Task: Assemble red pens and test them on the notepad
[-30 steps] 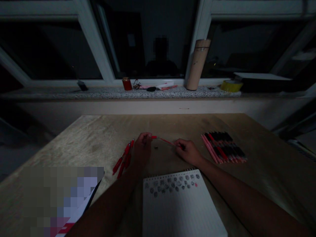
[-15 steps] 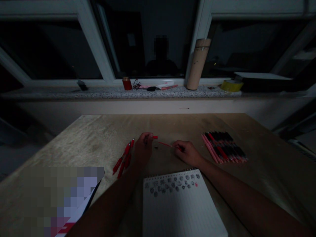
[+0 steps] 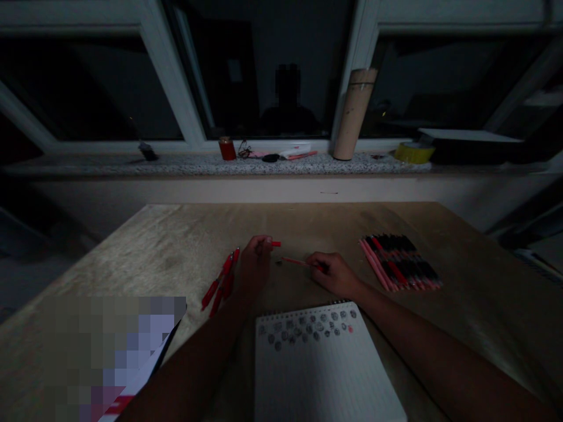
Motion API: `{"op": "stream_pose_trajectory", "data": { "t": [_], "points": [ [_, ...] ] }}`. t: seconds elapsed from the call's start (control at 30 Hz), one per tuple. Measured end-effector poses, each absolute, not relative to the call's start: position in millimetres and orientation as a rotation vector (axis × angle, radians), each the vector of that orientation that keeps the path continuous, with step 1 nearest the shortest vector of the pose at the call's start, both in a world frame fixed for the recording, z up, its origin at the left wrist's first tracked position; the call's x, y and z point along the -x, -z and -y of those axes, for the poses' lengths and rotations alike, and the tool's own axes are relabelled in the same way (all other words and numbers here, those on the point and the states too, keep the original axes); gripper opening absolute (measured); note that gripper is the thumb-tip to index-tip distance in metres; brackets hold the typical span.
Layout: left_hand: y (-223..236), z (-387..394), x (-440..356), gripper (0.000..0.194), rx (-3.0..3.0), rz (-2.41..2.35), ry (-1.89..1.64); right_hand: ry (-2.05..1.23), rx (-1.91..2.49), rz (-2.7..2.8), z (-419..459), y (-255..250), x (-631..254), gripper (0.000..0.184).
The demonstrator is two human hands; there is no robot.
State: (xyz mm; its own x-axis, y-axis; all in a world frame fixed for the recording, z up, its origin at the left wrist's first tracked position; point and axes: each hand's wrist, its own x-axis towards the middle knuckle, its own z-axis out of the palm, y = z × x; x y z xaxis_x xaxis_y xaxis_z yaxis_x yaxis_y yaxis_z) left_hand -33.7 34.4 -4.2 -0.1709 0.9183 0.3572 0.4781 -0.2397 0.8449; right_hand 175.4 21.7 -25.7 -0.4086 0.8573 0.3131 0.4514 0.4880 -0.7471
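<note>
Above the notebook, my left hand is closed on a red pen part, whose end sticks out past the fingertips. Facing it, my right hand pinches a thin red pen refill that points left; a darker red piece shows at its fingers, partly hidden. Between the hands a small dark bit lies on the table near the refill's tip. Several red pens lie loosely left of my left hand. The spiral notebook is open below, with rows of dark scribbles and one red one.
A row of black, red and pink pens lies at the right of the table. Bottom left is a blurred white-and-red item. On the windowsill stand a tan cylinder, yellow tape and a red jar.
The refill in my right hand has turned a little, its left tip now lower and more level. My left hand has hardly moved.
</note>
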Motion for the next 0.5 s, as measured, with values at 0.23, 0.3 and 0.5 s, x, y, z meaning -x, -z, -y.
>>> {"op": "stream_pose_trajectory", "data": {
  "t": [0.23, 0.3, 0.5],
  "points": [
    [4.2, -35.6, 32.5, 0.031, -1.651, -1.590, -1.381, -0.743, 1.070, 2.057, -21.7, 25.7, -175.6, 0.013],
    [4.1, -35.4, 32.5, 0.031, -1.661, -1.580, -1.378, -0.740, 1.075, 2.046, -21.5, 25.1, -175.2, 0.012],
    [4.0, -34.4, 33.5, 0.031, -1.720, -1.614, -1.391, -0.716, 1.086, 2.048, -20.7, 24.0, -174.9, 0.014]
  ]
}}
